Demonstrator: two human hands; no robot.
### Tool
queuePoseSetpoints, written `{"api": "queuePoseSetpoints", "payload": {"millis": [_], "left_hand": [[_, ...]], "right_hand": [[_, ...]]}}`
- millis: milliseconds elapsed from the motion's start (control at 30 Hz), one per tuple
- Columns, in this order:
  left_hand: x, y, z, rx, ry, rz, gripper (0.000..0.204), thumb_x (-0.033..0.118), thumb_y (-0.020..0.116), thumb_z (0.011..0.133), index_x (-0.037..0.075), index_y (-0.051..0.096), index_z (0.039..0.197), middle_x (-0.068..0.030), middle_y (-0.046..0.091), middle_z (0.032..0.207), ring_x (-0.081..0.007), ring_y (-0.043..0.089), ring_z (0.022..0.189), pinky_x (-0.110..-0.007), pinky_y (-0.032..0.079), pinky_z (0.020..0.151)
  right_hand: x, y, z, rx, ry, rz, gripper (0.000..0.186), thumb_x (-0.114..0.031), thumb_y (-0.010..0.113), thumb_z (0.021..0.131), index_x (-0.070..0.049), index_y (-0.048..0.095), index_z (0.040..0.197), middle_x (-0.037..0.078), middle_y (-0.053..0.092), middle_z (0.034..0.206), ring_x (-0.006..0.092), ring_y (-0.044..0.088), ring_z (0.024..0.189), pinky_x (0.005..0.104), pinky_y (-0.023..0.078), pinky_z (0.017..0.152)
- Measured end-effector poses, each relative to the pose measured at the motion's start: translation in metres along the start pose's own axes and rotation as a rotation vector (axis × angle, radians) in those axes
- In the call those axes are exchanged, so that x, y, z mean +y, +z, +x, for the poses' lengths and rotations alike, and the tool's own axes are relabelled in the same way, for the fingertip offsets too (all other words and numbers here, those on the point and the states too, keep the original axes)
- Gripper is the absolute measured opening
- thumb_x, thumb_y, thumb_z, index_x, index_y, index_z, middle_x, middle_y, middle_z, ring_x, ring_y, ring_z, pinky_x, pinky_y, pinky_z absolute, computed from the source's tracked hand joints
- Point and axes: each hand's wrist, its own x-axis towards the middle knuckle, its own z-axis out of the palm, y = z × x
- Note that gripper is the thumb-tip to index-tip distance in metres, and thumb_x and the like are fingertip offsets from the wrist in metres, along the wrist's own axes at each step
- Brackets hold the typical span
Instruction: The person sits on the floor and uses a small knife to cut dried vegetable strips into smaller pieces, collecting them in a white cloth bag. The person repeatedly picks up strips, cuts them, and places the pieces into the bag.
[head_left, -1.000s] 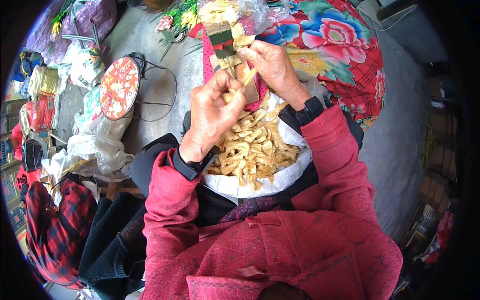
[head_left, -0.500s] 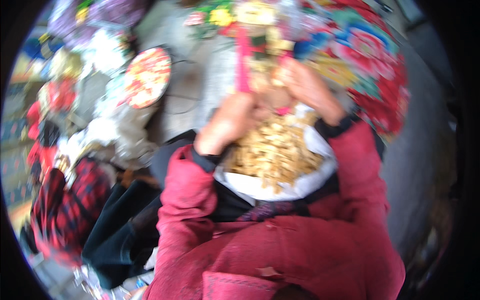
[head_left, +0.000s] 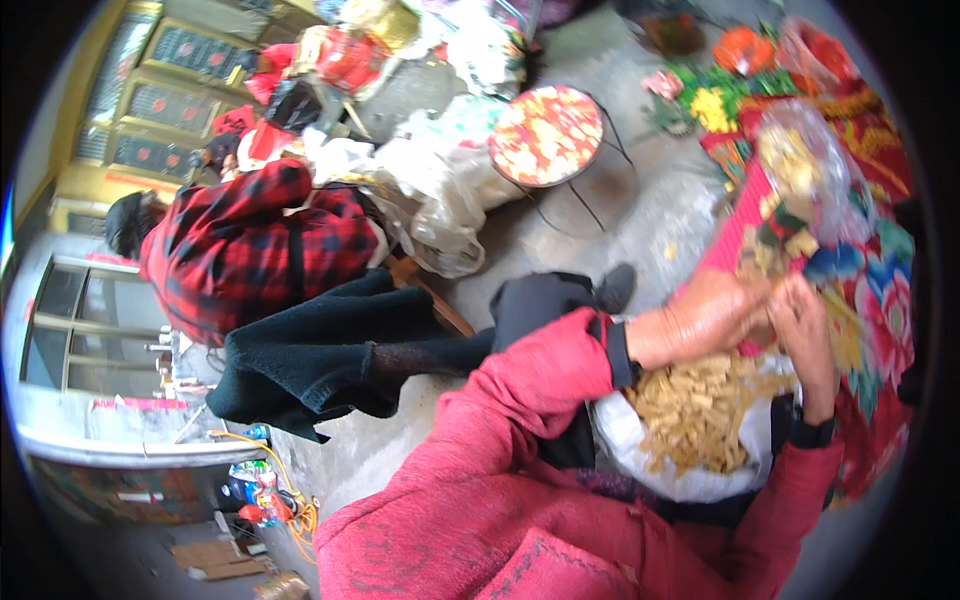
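My left hand (head_left: 712,318) and my right hand (head_left: 803,318) meet in front of me above my lap. The fingers of both are drawn together in a pinch, fingertip against fingertip. Whatever lies between them is too small or hidden to name. Below them, a white bag or cloth-lined container (head_left: 620,445) rests on my lap, heaped with small folded tan pieces (head_left: 697,412). Just beyond my fingers runs a bright pink strip (head_left: 735,235), with dark and tan scraps (head_left: 785,232) beside it.
To the left a person in a red-and-black plaid jacket (head_left: 262,250) sits bent over. A round tray of red and yellow pieces (head_left: 547,135) stands on a wire stand. Clear plastic bags (head_left: 445,215), artificial flowers (head_left: 710,108) and a flowered red cloth (head_left: 885,310) lie around.
My view has swung to the left, so hands and lap container now appear farther right. The seated person shows more fully. Both hands stay together above the tan pieces.
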Motion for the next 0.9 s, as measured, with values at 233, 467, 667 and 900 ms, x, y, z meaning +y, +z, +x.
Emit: {"api": "queuePoseSetpoints", "payload": {"millis": [233, 467, 667, 900], "left_hand": [[-0.033, -0.018, 0.005, 0.232, -0.051, 0.293, 0.018, -0.003, 0.062, 0.070, 0.004, 0.054, 0.085, -0.0184, 0.053, 0.066, -0.0398, 0.059, 0.066, -0.046, 0.046, 0.055], [-0.006, -0.013, 0.014, -0.168, 0.121, 0.048, 0.025, 0.002, 0.062, 0.070, 0.004, 0.043, 0.087, -0.0158, 0.052, 0.080, -0.0387, 0.057, 0.078, -0.044, 0.046, 0.062], [-0.003, 0.004, 0.014, 0.223, 0.226, 0.068, 0.021, 0.000, 0.061, 0.075, 0.001, 0.047, 0.090, -0.0147, 0.047, 0.087, -0.0372, 0.051, 0.081, -0.042, 0.045, 0.067], [0.001, 0.010, 0.013, 0.209, 0.217, -0.073, 0.015, 0.003, 0.061, 0.081, 0.000, 0.049, 0.090, -0.0154, 0.051, 0.088, -0.0372, 0.049, 0.081, -0.040, 0.043, 0.069]], "right_hand": [[-0.003, -0.035, -0.008, -0.052, -0.054, -0.236, 0.022, -0.022, 0.056, 0.095, -0.006, 0.051, 0.080, -0.007, 0.038, 0.067, 0.0035, 0.037, 0.064, 0.0235, 0.032, 0.053], [-0.014, -0.025, -0.005, 0.174, -0.138, 0.558, 0.019, -0.020, 0.052, 0.098, -0.005, 0.060, 0.106, -0.004, 0.058, 0.075, -0.0020, 0.034, 0.050, 0.0132, 0.026, 0.044], [-0.015, 0.006, -0.007, 0.170, -0.245, -0.264, 0.021, -0.009, 0.063, 0.082, 0.001, 0.057, 0.100, 0.014, 0.064, 0.083, 0.0213, 0.062, 0.075, 0.0314, 0.048, 0.068], [-0.010, 0.011, -0.005, 0.173, -0.106, -0.211, 0.014, -0.004, 0.057, 0.080, 0.001, 0.044, 0.079, 0.014, 0.050, 0.065, 0.0246, 0.045, 0.056, 0.0362, 0.042, 0.057]]}}
